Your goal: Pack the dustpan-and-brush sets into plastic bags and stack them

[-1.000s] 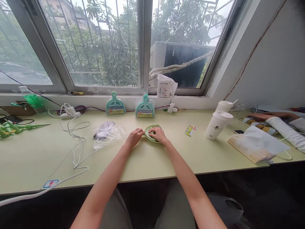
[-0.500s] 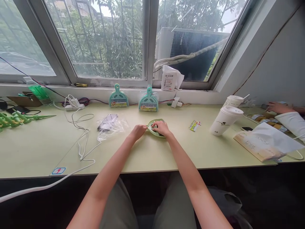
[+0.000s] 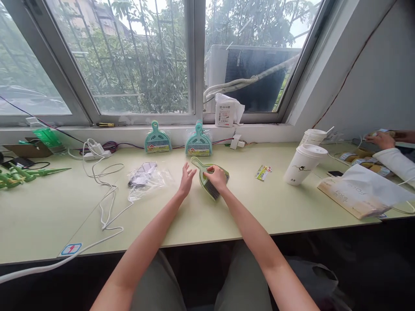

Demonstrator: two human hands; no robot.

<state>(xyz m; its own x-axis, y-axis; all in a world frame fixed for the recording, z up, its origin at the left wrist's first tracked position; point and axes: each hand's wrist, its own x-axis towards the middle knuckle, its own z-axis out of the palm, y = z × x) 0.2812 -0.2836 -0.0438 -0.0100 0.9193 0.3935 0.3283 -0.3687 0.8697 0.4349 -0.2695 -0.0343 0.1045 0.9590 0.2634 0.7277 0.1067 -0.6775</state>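
A small green dustpan and brush (image 3: 202,176) lie together on the table before me, the handle end pointing up and left, dark bristles showing along the lower right. My right hand (image 3: 216,178) grips the set by its middle, thumb and fingers pinched; its fingers hide part of the brush. Just left of the handle, my left hand (image 3: 187,180) is off the set, fingers apart and holding nothing. A crumpled clear plastic bag (image 3: 155,183) rests to its left, with a dark flat item under or in it. To the right lies a small printed card (image 3: 262,172).
Wrapped teal dustpan sets (image 3: 158,140) lean against the sill. White cables (image 3: 112,203) and a power strip (image 3: 97,154) lie left. At right stand a white paper cup (image 3: 304,166) and a tissue pack (image 3: 350,196). Another person's hand (image 3: 382,140) holds something at the far right.
My left hand has let go of the handle and opened beside it. The dustpan and brush have turned, so the handle points farther away and the bristles show more.
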